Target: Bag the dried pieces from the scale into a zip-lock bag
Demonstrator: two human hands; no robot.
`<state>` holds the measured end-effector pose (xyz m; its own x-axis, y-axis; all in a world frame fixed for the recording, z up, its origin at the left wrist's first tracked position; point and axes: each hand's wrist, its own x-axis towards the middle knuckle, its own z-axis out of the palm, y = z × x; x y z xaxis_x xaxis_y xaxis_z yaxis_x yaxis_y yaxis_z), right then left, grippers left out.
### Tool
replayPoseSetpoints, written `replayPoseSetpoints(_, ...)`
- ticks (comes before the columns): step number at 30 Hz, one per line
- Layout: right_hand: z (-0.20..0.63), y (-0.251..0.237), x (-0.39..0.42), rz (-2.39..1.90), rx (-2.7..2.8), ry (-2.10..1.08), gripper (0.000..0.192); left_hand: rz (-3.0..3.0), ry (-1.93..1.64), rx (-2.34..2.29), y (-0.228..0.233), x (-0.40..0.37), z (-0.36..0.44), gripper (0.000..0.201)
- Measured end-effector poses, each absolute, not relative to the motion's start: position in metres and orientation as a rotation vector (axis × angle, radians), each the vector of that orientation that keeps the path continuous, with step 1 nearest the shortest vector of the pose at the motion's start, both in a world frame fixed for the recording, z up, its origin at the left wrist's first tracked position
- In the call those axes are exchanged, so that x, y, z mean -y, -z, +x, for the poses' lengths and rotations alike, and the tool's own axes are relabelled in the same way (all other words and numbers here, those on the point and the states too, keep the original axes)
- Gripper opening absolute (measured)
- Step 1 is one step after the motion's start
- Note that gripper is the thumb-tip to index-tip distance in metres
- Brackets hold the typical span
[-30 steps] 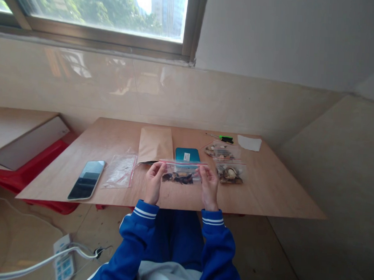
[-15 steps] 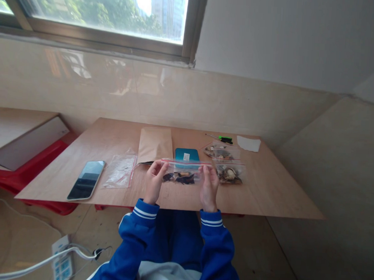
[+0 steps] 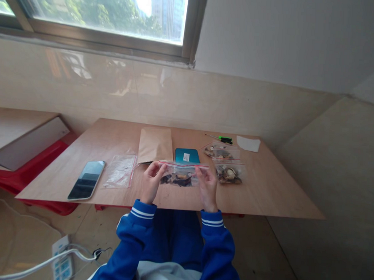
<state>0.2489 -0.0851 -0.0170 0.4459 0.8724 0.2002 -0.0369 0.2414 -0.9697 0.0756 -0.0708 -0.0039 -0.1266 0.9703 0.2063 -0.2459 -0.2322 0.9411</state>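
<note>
Pinching the red-striped top edge from either end, the left hand (image 3: pixel 150 181) and the right hand (image 3: pixel 206 184) are seen with a small clear zip bag (image 3: pixel 180 175) stretched between them, just below the centre of the frame. Each hand is closed on its corner of the bag, thumb and fingers pressed together. Dark dried pieces are gathered in the bag's lower part. The bag is held over the near edge of the table (image 3: pixel 266 191), in front of a teal tin (image 3: pixel 187 155) with a white label.

A brown paper envelope (image 3: pixel 155 145) is laid flat just left of the tin. Further left, an empty clear bag (image 3: pixel 120 170) and a phone (image 3: pixel 87 179) with a dark screen are placed side by side. To the right of centre, two filled zip bags (image 3: pixel 225 163) are set close together, and beyond them a green-handled tool (image 3: pixel 222 138) and a white scrap of paper (image 3: pixel 248 143) are found near the table's far edge. Blue sleeves with white stripes are visible at the bottom of the frame.
</note>
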Motion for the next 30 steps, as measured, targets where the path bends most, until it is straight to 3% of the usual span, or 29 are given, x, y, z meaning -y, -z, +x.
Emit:
replayPoseSetpoints(10,0.252,0.011,0.089,-1.098,0.839,-0.811,0.022,1.128,-1.731,-1.101,0.003,0.074,0.083,0.025)
replayPoseSetpoints(20,0.248,0.003,0.095,-0.892,0.889,-1.086,0.029,1.127,-1.509,-0.832,0.003,0.076,0.081,0.024)
replayPoseSetpoints(30,0.247,0.009,0.093,-1.064,0.991,-0.909,0.019,1.213,-1.532,-0.927,-0.005,0.079,0.079,0.022)
